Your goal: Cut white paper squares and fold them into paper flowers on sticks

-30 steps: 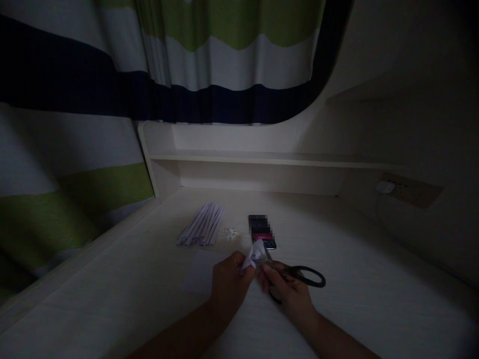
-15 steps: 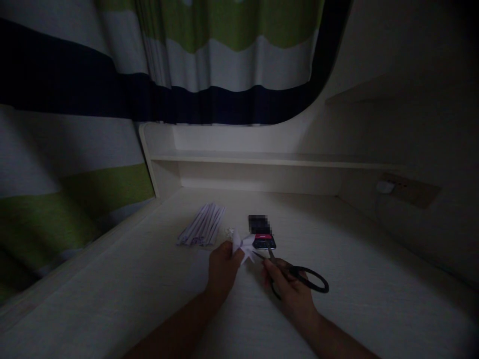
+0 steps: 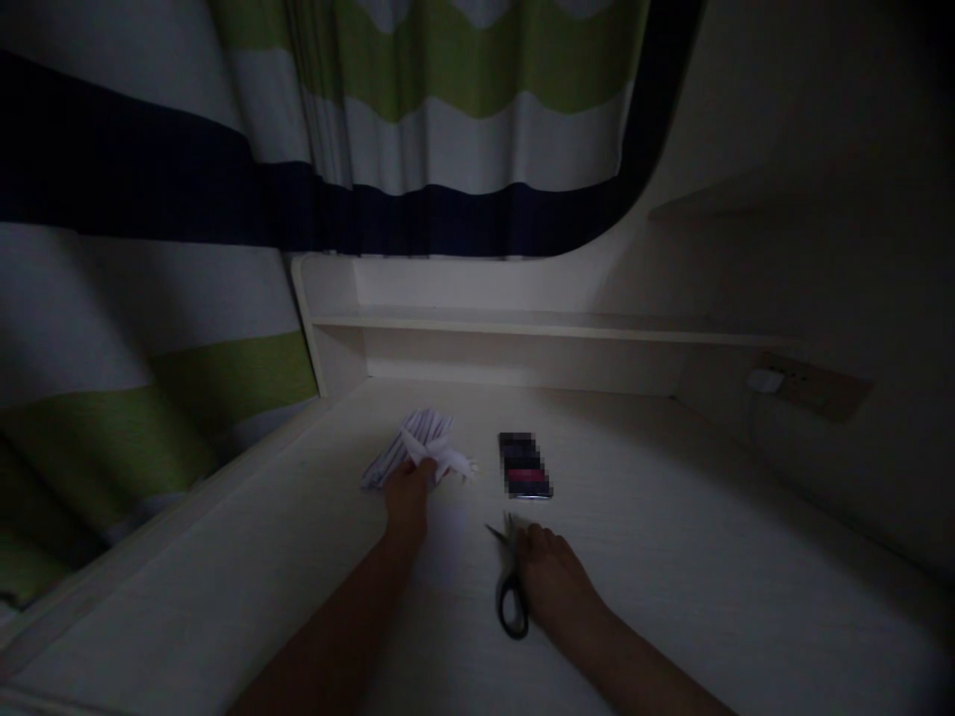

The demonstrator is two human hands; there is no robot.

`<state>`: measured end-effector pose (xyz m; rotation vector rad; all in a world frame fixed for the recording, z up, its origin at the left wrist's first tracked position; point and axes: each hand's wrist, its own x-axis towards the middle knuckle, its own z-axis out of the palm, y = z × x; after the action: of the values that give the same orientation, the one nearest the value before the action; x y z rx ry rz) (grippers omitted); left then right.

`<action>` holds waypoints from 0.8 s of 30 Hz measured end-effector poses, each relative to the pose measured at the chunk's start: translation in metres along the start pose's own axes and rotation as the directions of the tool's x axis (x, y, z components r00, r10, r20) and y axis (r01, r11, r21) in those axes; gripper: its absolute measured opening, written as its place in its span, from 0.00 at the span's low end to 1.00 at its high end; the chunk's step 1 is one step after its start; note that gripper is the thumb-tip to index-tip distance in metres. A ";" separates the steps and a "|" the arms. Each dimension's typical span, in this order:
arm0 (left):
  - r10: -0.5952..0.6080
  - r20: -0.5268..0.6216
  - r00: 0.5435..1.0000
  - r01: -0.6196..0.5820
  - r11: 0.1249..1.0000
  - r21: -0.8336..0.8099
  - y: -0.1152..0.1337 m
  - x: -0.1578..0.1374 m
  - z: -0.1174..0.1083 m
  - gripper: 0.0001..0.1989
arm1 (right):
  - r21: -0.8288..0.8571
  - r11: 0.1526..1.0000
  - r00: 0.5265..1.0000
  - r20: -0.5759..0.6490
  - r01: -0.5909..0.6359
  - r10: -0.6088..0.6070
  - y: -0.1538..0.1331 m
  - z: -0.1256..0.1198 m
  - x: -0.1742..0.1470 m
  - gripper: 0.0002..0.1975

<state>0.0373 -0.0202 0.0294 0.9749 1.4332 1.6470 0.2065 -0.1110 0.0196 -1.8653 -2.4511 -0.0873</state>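
My left hand (image 3: 407, 504) pinches a piece of white paper with folded, pointed strips (image 3: 442, 455), held over a bundle of rolled paper sticks (image 3: 384, 465) on the desk. On the right, my right hand (image 3: 558, 577) is low at the desk with its fingers curled at a pair of black-handled scissors (image 3: 512, 605). The scissor blades are slightly parted and point away from me. One handle loop shows; the other is hidden by the hand. A flat pale sheet (image 3: 442, 542) lies between my hands.
A phone (image 3: 526, 465), its screen blurred out, lies beyond the scissors. Small pale bits (image 3: 473, 465) are beside the paper. A shelf (image 3: 522, 323) runs along the back, under a striped curtain (image 3: 477, 149). A white plug (image 3: 765, 380) sits in the right wall socket.
My left hand has carried the paper leftward, over the paper sticks. My right hand has lowered and turned the scissors, away from the paper, so a handle loop now faces me.
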 end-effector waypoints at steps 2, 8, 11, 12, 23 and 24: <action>0.007 -0.021 1.000 -0.007 1.000 0.027 -0.001 0.004 -0.002 0.09 | 0.016 1.000 0.999 0.049 -0.017 0.016 -0.005 -0.003 -0.003 0.20; 0.005 -0.059 0.998 -0.001 0.998 0.060 -0.007 0.012 -0.002 0.10 | 0.068 0.998 0.996 0.085 -0.003 -0.003 -0.014 -0.008 -0.009 0.24; 0.020 -0.065 0.998 -0.015 0.997 0.082 -0.008 0.013 -0.004 0.09 | 0.118 0.992 0.998 0.046 0.034 -0.039 -0.014 -0.007 -0.011 0.21; 0.027 -0.067 0.997 -0.021 0.996 0.092 -0.008 0.013 -0.005 0.09 | 0.145 0.988 0.998 0.025 0.061 -0.065 -0.012 -0.007 -0.010 0.19; 0.010 -0.076 0.997 -0.004 0.997 0.071 -0.005 0.015 -0.009 0.09 | 0.338 0.931 0.991 -0.037 0.137 -0.132 0.015 -0.034 0.082 0.13; 0.009 -0.080 0.997 -0.004 0.998 0.066 -0.005 0.016 -0.010 0.09 | 0.332 0.934 0.991 -0.027 0.129 -0.128 0.014 -0.033 0.094 0.12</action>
<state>0.0217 -0.0101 0.0246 0.9605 1.5483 1.6698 0.1951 -0.0202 0.0600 -1.5611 -2.3973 0.2990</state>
